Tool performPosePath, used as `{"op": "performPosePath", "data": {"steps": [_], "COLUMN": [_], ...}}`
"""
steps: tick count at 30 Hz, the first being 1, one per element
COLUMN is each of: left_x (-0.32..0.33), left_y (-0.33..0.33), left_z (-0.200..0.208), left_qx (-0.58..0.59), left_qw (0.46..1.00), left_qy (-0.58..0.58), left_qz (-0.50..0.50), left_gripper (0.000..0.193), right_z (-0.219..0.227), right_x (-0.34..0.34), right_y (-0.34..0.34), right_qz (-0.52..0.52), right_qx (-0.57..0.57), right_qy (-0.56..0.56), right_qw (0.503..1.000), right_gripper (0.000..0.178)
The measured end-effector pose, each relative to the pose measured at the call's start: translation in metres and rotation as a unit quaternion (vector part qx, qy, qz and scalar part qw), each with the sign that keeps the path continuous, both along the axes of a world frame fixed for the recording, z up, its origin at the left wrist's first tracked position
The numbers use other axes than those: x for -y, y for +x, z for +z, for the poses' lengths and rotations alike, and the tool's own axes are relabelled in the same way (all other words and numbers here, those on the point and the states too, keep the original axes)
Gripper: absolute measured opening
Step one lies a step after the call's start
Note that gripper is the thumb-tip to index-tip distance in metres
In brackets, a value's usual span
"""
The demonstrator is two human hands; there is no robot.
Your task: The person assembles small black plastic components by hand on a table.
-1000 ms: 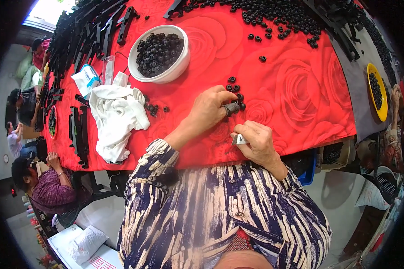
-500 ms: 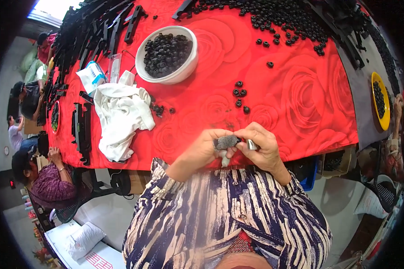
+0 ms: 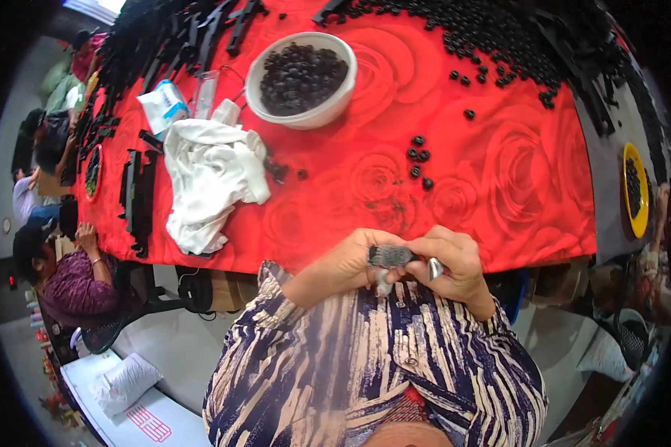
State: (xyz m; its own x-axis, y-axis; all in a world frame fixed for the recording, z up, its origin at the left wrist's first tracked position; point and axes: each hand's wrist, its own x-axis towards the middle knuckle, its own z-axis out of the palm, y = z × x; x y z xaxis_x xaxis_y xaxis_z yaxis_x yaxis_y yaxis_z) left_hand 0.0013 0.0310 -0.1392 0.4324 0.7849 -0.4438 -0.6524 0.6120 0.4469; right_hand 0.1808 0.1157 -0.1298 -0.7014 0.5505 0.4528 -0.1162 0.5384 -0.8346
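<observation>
Head view: I'm watching both bare hands meet at the table's near edge. Right hand grasps a tool, fingers curled round it, bright end poking out. Left hand is bent inward, fingertips meeting the right's; a grey ribbed sleeve covers one digit. Dark bit at its tip, maybe a ring; can't tell if it's pinched.

Tool looks metal: likely stiff, smooth, a bit slippery, best held mid-shaft. Loose rings sit at 12 o'clock from the hands: round, black, holed, slightly glossy. Probably light, firm, prone to roll; take by the rim, two fingertips.

Bowl at 11 o'clock: white, round, smooth, likely plastic, full of rings. Cloth at 10: white, crumpled, soft. Cover underneath: red, rose-printed.
</observation>
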Motion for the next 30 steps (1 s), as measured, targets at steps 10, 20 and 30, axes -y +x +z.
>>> {"op": "performPosePath", "data": {"steps": [10, 20, 30], "left_x": [0.001, 0.002, 0.001], "left_y": [0.001, 0.009, 0.005], "left_z": [0.008, 0.027, 0.017], "left_qx": [-0.067, -0.075, -0.028], "left_qw": [0.997, 0.99, 0.999], "left_qy": [0.028, 0.076, 0.018], "left_qz": [0.009, 0.09, 0.036], "left_gripper": [0.018, 0.022, 0.023], "right_z": [0.001, 0.002, 0.003], "right_x": [0.003, 0.007, 0.007], "right_y": [-0.007, -0.01, -0.007], "right_qz": [-0.049, -0.111, -0.085], "right_qx": [-0.05, -0.1, -0.102], "right_qy": [0.137, 0.182, 0.17], "right_qw": [0.988, 0.972, 0.976], "right_gripper": [0.032, 0.041, 0.038]}}
